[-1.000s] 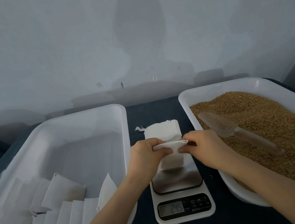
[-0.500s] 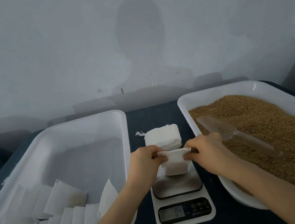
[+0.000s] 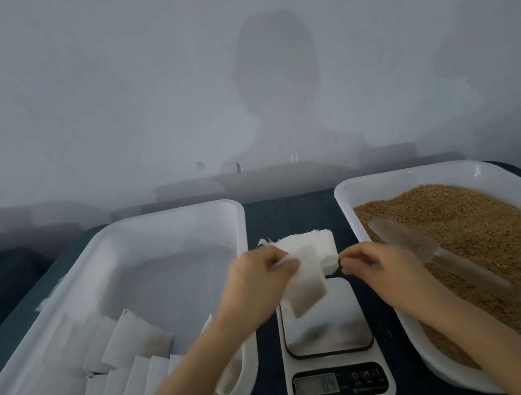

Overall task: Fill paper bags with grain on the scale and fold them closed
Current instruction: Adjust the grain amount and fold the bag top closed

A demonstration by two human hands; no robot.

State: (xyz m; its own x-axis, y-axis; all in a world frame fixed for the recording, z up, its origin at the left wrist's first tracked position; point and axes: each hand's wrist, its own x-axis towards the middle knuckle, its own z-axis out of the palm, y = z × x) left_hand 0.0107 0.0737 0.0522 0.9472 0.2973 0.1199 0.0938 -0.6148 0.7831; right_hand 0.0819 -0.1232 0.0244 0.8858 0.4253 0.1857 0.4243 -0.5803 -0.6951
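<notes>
- A dark blue worktop (image 3: 289,213) stands against a pale grey wall (image 3: 93,87), and a person's shadow (image 3: 281,89) falls on the wall at the middle.
- A white rectangular plastic tray (image 3: 164,214) takes up the worktop's left side. Flat folded white paper bags (image 3: 131,342) lie overlapping in its near half.
- A second white plastic tray (image 3: 421,170) fills the right side, heaped with brown grain (image 3: 503,241). A clear plastic scoop (image 3: 409,240) lies on the grain, handle towards the near right.
- Between the trays, near the worktop's front edge, sits a white digital kitchen scale with a steel platform (image 3: 327,325). Its display digits are too blurred to read surely.
- Just behind the scale lies a small stack of empty white paper bags (image 3: 316,243).
- The left hand (image 3: 260,281) reaches in from the near left with the forearm crossing the left tray's near right corner. Thumb and fingers pinch the top edge of a white paper bag with a darker filled lower part (image 3: 305,283).
- That bag hangs tilted, lower end towards the right, above the far left of the scale's platform and clear of it.
- The right hand (image 3: 379,267) comes in over the right tray's near rim, palm down, above the scale's far right corner. Its fingers are loosely curled, tips near the stack, and it holds nothing.
</notes>
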